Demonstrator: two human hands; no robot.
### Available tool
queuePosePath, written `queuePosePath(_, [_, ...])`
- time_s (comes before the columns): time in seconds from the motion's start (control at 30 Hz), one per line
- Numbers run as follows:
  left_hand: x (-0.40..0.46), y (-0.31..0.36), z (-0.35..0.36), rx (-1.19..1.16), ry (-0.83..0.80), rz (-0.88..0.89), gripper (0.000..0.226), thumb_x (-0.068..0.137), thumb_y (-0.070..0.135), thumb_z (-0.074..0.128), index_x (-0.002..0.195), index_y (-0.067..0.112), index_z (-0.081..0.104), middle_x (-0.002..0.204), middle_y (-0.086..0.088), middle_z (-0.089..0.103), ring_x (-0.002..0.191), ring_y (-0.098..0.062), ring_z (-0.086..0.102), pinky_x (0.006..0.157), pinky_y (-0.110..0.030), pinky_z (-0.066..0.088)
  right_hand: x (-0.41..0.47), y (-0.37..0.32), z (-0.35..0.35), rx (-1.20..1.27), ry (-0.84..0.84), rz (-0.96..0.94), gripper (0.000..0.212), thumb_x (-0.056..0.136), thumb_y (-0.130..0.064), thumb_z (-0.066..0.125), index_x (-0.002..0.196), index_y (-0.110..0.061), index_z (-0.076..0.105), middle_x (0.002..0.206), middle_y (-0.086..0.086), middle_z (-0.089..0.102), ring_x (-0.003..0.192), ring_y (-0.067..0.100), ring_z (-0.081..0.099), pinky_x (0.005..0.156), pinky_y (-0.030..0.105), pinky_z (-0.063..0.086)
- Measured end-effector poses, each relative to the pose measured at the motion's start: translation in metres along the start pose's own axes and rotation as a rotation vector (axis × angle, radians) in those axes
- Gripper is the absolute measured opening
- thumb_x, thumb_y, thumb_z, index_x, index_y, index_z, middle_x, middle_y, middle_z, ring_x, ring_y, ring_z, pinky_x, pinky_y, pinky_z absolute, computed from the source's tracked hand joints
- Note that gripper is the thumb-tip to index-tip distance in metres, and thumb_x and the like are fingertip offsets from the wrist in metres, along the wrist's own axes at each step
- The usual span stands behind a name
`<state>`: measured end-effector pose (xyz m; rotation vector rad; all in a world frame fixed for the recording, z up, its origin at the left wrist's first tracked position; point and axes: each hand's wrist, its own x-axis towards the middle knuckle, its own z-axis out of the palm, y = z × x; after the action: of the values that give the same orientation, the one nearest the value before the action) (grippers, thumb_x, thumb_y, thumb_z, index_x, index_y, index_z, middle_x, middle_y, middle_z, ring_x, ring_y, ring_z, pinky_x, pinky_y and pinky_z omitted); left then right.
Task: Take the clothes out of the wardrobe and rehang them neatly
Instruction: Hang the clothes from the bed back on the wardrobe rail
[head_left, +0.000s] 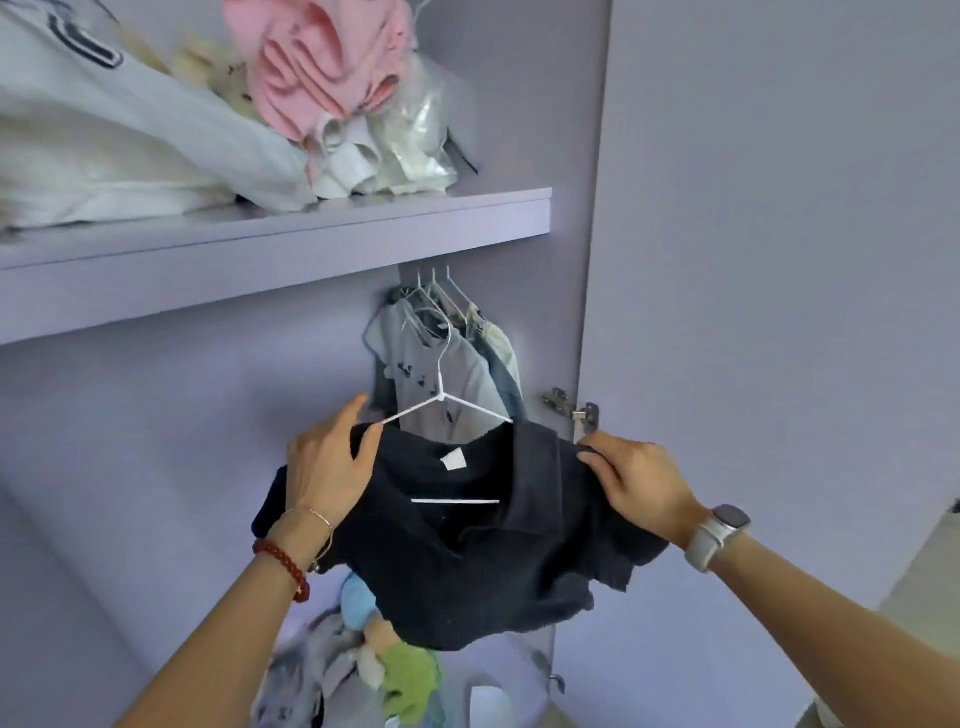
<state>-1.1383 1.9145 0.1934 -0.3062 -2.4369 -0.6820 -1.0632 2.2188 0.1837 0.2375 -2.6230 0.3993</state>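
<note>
Two hands spread a black shirt (467, 540) flat in front of the open wardrobe (592, 260), under its shelf (311, 228). The left hand (327, 467) grips one shoulder over the white hanger (441, 400); the right hand (639, 483) pinches the other, probably to seat the shirt squarely. Other hung clothes (452, 353) wait behind, against the wardrobe's right wall.

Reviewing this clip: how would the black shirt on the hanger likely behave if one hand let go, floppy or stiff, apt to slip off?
Probably floppy: the black shirt sags and bunches between the left hand and right hand. Likely light, since fingertip grips carry it. It may slip: the white hanger has one arm bare at the left shoulder, so the shirt looks only partly seated.
</note>
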Motion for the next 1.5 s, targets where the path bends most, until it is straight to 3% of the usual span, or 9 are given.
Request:
queuePosePath(0.1, [0.003, -0.004, -0.008, 0.056, 0.089, -0.079, 0.051, 0.090, 0.018, 0.053, 0.139, 0.013, 0.037, 0.130, -0.019, 0.046, 0.116, -0.037, 0.044, 0.095, -0.051, 0.036, 0.030, -0.024, 0.030, 0.052, 0.012, 0.040, 0.024, 0.095, -0.028, 0.043, 0.105, -0.017, 0.061, 0.092, 0.007, 0.071, 0.089, 0.030, 0.063, 0.074, 0.036, 0.046])
queuePosePath(0.3, [0.037, 0.014, -0.030, 0.358, 0.473, 0.153, 0.048, 0.080, 0.016, 0.052, 0.128, 0.012, 0.052, 0.137, -0.021, 0.043, 0.127, -0.042, 0.036, 0.096, -0.054, 0.031, 0.104, -0.053, 0.075, 0.348, 0.084, 0.285, 0.023, 0.093, -0.023, 0.046, 0.102, -0.006, 0.061, 0.089, 0.019, 0.068, 0.086, 0.039, 0.060, 0.068, 0.036, 0.044])
queuePosePath(0.47, [0.087, 0.018, -0.026, 0.601, 0.528, 0.149, 0.061, 0.083, 0.027, 0.050, 0.142, 0.020, 0.035, 0.150, -0.017, 0.026, 0.139, -0.040, 0.014, 0.108, -0.058, 0.008, 0.172, -0.068, 0.090, 0.478, 0.125, 0.366, 0.021, 0.093, -0.020, 0.043, 0.090, -0.003, 0.054, 0.072, 0.017, 0.062, 0.066, 0.032, 0.054, 0.059, 0.033, 0.040])
queuePosePath(0.77, [0.111, -0.011, -0.010, 0.891, 0.640, 0.125, 0.070, 0.085, 0.045, 0.047, 0.146, 0.026, 0.018, 0.150, -0.007, 0.015, 0.138, -0.036, 0.011, 0.111, -0.052, -0.002, 0.254, -0.057, 0.122, 0.434, -0.022, 0.446, 0.025, 0.095, -0.017, 0.039, 0.105, 0.000, 0.054, 0.102, 0.023, 0.063, 0.095, 0.039, 0.059, 0.068, 0.033, 0.039])
queuePosePath(1.0, [0.111, -0.006, -0.010, 0.893, 0.607, 0.112, 0.070, 0.084, 0.044, 0.048, 0.146, 0.025, 0.021, 0.150, -0.007, 0.014, 0.140, -0.033, 0.003, 0.109, -0.056, 0.001, 0.238, -0.050, 0.134, 0.616, -0.092, 0.370, 0.037, 0.094, -0.020, 0.043, 0.128, -0.006, 0.048, 0.119, 0.020, 0.058, 0.110, 0.036, 0.052, 0.092, 0.036, 0.042])
queuePosePath(1.13, [0.102, 0.004, -0.010, 0.746, 0.563, 0.099, 0.070, 0.082, 0.036, 0.048, 0.146, 0.024, 0.023, 0.153, -0.010, 0.011, 0.140, -0.031, -0.001, 0.110, -0.057, 0.003, 0.206, -0.040, 0.124, 0.497, -0.012, 0.178, 0.050, 0.094, -0.022, 0.044, 0.141, -0.012, 0.032, 0.135, 0.015, 0.043, 0.128, 0.031, 0.033, 0.108, 0.034, 0.024])
queuePosePath(1.23, [0.075, 0.013, 0.006, 0.569, 0.495, 0.080, 0.067, 0.080, 0.031, 0.047, 0.144, 0.023, 0.028, 0.152, -0.015, 0.020, 0.140, -0.036, 0.009, 0.108, -0.060, 0.006, 0.176, -0.028, 0.106, 0.351, 0.100, 0.075, 0.050, 0.094, -0.020, 0.043, 0.142, -0.011, 0.031, 0.145, 0.011, 0.035, 0.134, 0.028, 0.028, 0.109, 0.040, 0.026])
queuePosePath(1.37, [0.021, 0.026, 0.055, 0.402, 0.255, 0.065, 0.063, 0.080, 0.027, 0.050, 0.141, 0.018, 0.037, 0.149, -0.020, 0.027, 0.137, -0.044, 0.021, 0.105, -0.064, 0.014, 0.105, -0.003, 0.092, 0.177, 0.114, 0.090, 0.050, 0.094, -0.019, 0.044, 0.142, -0.012, 0.031, 0.148, 0.011, 0.031, 0.138, 0.030, 0.024, 0.111, 0.045, 0.022])
queuePosePath(1.5, [-0.040, 0.057, 0.118, 0.223, -0.099, 0.084, 0.060, 0.084, 0.023, 0.058, 0.140, 0.016, 0.038, 0.149, -0.017, 0.028, 0.138, -0.041, 0.019, 0.105, -0.060, 0.019, -0.006, 0.036, 0.089, 0.150, 0.008, 0.302, 0.048, 0.096, -0.022, 0.038, 0.143, -0.014, 0.027, 0.151, 0.008, 0.025, 0.141, 0.026, 0.017, 0.114, 0.039, 0.016])
